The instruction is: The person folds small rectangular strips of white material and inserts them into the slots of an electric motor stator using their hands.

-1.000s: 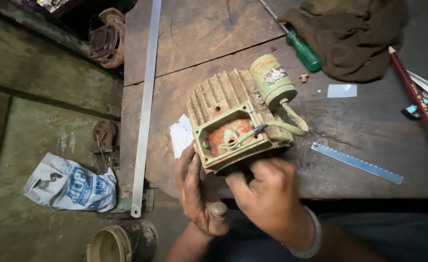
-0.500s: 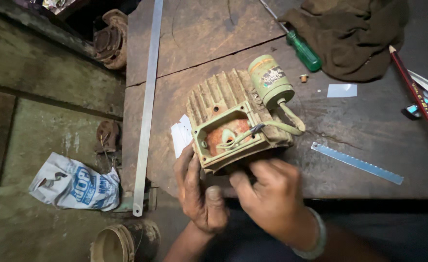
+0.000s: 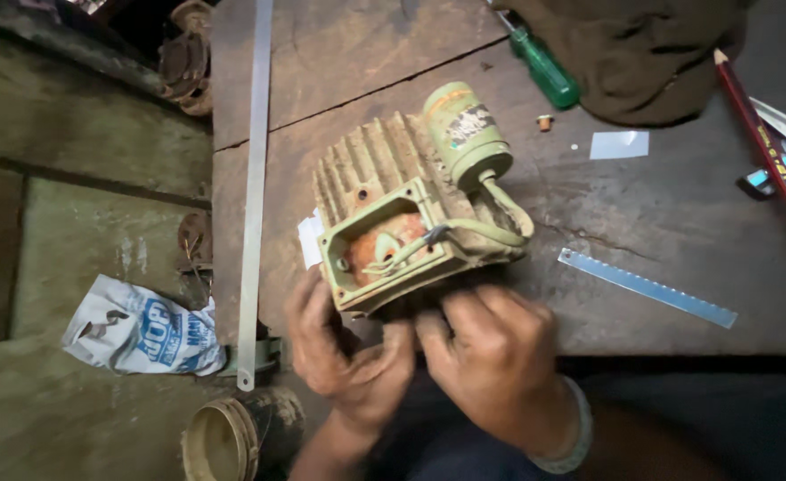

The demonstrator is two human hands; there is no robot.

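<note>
A worn pale-green electric motor housing (image 3: 384,169) with cooling fins lies near the front edge of a dark wooden bench (image 3: 660,214). Its open end faces me and shows orange-brown windings (image 3: 391,242) and thin wires. A green cylindrical capacitor (image 3: 466,134) is attached on top by a green cable. My left hand (image 3: 339,356) cups the housing's lower left corner. My right hand (image 3: 491,356), with a pale band at the wrist, presses against the housing's lower front edge, its fingers curled under it. What the fingertips touch is hidden.
A green-handled screwdriver (image 3: 542,64), dark cloth (image 3: 642,53), red pencil (image 3: 758,134), saw blade (image 3: 647,287) and white slip (image 3: 618,144) lie on the bench. A long metal strip (image 3: 254,178) runs along its left edge. On the floor are a printed bag (image 3: 139,325) and a round can (image 3: 223,438).
Both hands have shifted slightly at the housing's front edge; my left thumb has closed in toward my right hand. The motor housing has stayed in place.
</note>
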